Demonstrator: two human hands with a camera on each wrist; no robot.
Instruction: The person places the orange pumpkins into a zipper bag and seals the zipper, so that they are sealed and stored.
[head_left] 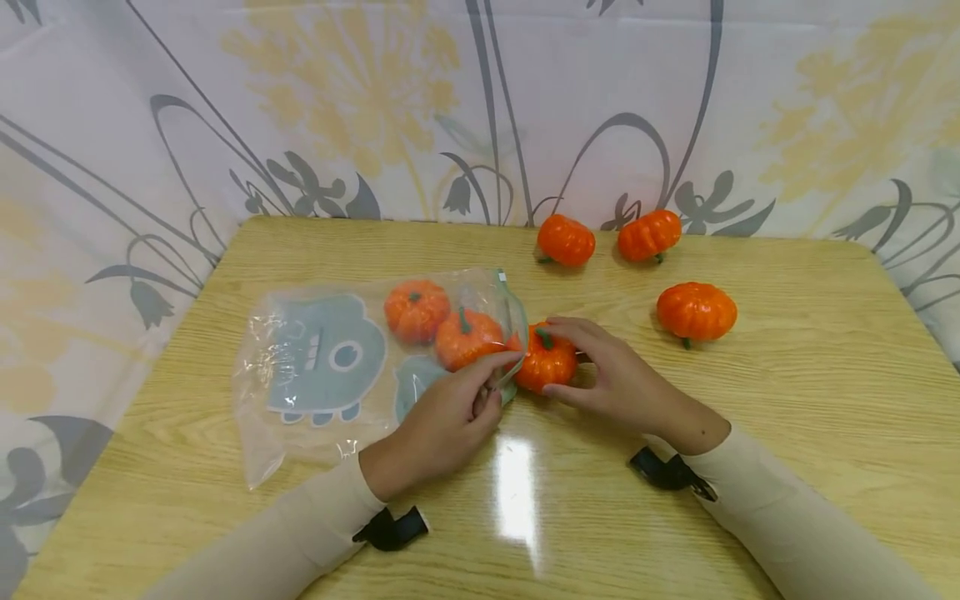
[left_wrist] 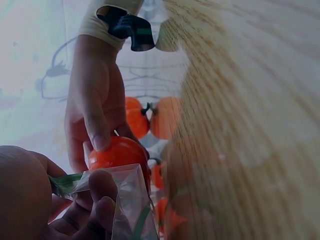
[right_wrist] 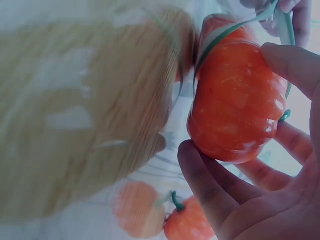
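Observation:
My right hand (head_left: 617,367) grips a small orange pumpkin (right_wrist: 235,102) with a green stem, thumb on one side and fingers around the other. The pumpkin is at the mouth of a clear zip bag (head_left: 330,446) printed with a blue-grey monster. In the right wrist view the bag's green-edged opening curves around the pumpkin's near end. My left hand (head_left: 446,421) pinches the edge of that opening between thumb and fingers. Inside the bag lie two more pumpkins, one (head_left: 417,311) toward the back and one (head_left: 469,340) close to the mouth.
Three loose pumpkins are on the wooden table (head_left: 600,517): one (head_left: 566,240) and another (head_left: 649,235) along the back edge, a third (head_left: 697,311) to the right of my right hand. A patterned cloth (head_left: 360,100) hangs behind the table.

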